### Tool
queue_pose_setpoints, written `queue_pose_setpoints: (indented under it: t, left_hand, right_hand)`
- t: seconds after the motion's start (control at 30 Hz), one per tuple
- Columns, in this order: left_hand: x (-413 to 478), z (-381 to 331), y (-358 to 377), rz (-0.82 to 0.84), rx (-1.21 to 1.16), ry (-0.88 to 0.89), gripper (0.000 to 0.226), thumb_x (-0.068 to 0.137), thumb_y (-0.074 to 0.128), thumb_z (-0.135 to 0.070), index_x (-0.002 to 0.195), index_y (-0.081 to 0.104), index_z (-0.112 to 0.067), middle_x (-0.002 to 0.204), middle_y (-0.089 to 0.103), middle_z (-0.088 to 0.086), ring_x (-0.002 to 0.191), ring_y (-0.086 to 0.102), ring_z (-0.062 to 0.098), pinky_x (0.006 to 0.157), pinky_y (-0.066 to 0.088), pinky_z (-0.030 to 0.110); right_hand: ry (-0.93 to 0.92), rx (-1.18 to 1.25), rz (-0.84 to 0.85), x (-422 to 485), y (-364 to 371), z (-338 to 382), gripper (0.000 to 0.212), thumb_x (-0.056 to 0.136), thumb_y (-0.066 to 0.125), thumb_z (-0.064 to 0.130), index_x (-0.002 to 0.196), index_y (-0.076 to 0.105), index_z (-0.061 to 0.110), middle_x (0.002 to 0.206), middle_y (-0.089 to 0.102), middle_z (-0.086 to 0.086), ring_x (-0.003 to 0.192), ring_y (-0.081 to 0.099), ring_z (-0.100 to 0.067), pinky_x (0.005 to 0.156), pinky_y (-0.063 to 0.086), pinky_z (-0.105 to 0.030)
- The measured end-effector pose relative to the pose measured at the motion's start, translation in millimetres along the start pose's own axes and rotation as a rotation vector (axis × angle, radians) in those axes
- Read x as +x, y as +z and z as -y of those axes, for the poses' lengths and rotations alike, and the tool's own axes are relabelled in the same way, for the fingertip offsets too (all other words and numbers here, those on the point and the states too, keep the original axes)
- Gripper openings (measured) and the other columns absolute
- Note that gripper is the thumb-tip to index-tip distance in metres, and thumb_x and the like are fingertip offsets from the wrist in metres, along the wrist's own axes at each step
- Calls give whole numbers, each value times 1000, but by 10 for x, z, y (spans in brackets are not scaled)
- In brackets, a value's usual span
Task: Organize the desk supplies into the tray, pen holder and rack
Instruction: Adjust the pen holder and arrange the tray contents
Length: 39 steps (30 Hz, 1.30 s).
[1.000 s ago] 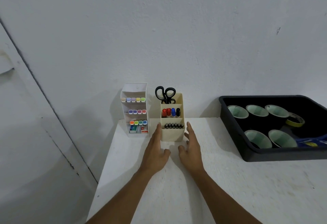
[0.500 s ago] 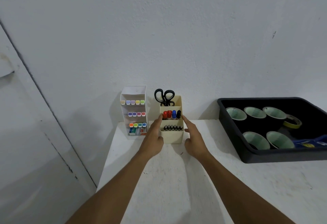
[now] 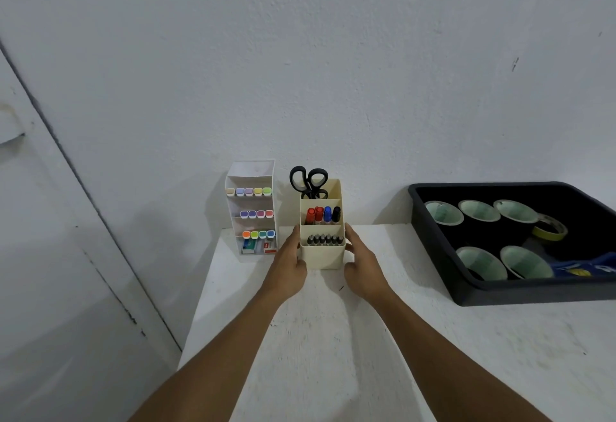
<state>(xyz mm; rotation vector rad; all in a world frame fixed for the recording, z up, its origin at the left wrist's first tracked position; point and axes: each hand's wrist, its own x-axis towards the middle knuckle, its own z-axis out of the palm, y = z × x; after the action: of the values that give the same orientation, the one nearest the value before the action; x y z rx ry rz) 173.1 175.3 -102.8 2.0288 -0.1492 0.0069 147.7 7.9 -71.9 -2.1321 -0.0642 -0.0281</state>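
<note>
Head view: well to the left of my left hand [image 3: 287,268], a grey door [image 3: 50,255] meets the white wall [image 3: 333,71]. Just left of that hand, not touching it, the white rack [image 3: 250,185] stands at the back corner of the surface [image 3: 316,338]. Its shelves hold rows of coloured caps, with small boxes at the bottom.

My left hand grips the left side of the cream holder [image 3: 322,256], with the fingers up along its wall and the thumb curled at the front lower corner. The holder stands upright on the surface between my two hands. Black scissors [image 3: 308,181] sit handles-up in its back compartment, red, blue and black markers [image 3: 322,215] in the middle one, and a row of dark pens [image 3: 325,240] in the front one. My right hand [image 3: 364,270] grips the holder's right side the same way.

Well to the right of my right hand lies the black tray [image 3: 500,293]. Five pale green tape rolls [image 3: 480,210] lie in it. A yellow roll [image 3: 550,228] and a blue packet [image 3: 583,268] lie at its far right.
</note>
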Motion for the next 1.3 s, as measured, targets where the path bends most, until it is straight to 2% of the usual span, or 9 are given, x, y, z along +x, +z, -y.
queue_pose_setpoints:
  t: [0.13, 0.23, 0.3, 0.4, 0.6, 0.87, 1.03, 1.2, 1.3]
  left_hand:
    - [-31, 34, 32, -13, 6, 12, 81, 91, 51, 8, 151, 20, -37, 150, 39, -4, 136, 39, 16, 105, 46, 39]
    - [-40, 62, 46, -23, 14, 9, 83, 90, 53, 7, 152, 18, -38, 149, 38, -5, 136, 39, 16, 102, 48, 34]
    - [-64, 68, 60, -26, 27, 4, 85, 90, 56, 5, 151, 16, -39, 150, 38, -6, 135, 39, 15, 101, 49, 32]
    - [-110, 92, 82, -16, 68, 4, 90, 89, 60, 2, 152, 10, -40, 152, 35, -6, 136, 38, 15, 103, 47, 34]
    - [-139, 127, 72, -23, 94, 7, 93, 88, 60, 4, 152, 8, -39, 154, 33, -5, 138, 37, 16, 105, 43, 35]
    - [-166, 75, 68, -13, 116, 0, 97, 87, 61, 4, 151, 3, -40, 155, 31, -5, 139, 37, 17, 108, 42, 40]
    - [-171, 53, 48, 3, 111, -14, 100, 87, 62, 4, 146, 0, -47, 155, 30, -6, 139, 36, 17, 107, 40, 39]
    - [-288, -41, 68, 17, 173, -54, 94, 91, 60, -2, 152, -5, -32, 158, 22, -6, 141, 31, 18, 110, 35, 34]
    - [-479, -36, 103, -123, 247, -72, 78, 92, 58, -9, 153, 11, -23, 158, 26, -3, 140, 34, 19, 109, 35, 31]
  right_hand:
    - [-12, 20, 7, -19, 20, -29, 75, 92, 45, -11, 151, 21, 28, 153, 36, 3, 137, 39, -18, 103, 41, -29]
    - [-25, 39, 34, -41, 27, -49, 74, 93, 46, -7, 151, 17, 28, 154, 33, 4, 139, 37, -20, 106, 40, -33]
    - [-26, 52, 58, -72, 39, -68, 75, 94, 45, -8, 151, 14, 28, 154, 32, 4, 139, 36, -20, 107, 39, -31]
    - [-35, 48, 71, -86, 44, -103, 76, 94, 44, -8, 150, 11, 31, 153, 32, 5, 140, 36, -19, 107, 37, -28]
    - [-43, 26, 91, -42, 36, -133, 79, 93, 44, -9, 152, 9, 29, 155, 30, 4, 141, 34, -20, 110, 37, -35]
    - [-23, 18, 122, -3, 25, -161, 84, 91, 45, -10, 152, 4, 32, 153, 31, 7, 140, 35, -17, 106, 36, -26]
    - [-35, 31, 119, -15, 35, -196, 82, 92, 44, -9, 152, 7, 33, 141, 32, 19, 139, 36, -15, 101, 35, -19]
    - [-18, 18, 97, -53, 44, -183, 77, 94, 44, -7, 153, 8, 26, 155, 29, 5, 141, 34, -17, 109, 30, -23]
    - [42, 17, -39, -152, 83, -217, 70, 94, 47, -6, 153, 19, 20, 155, 34, -1, 139, 40, -22, 110, 34, -34]
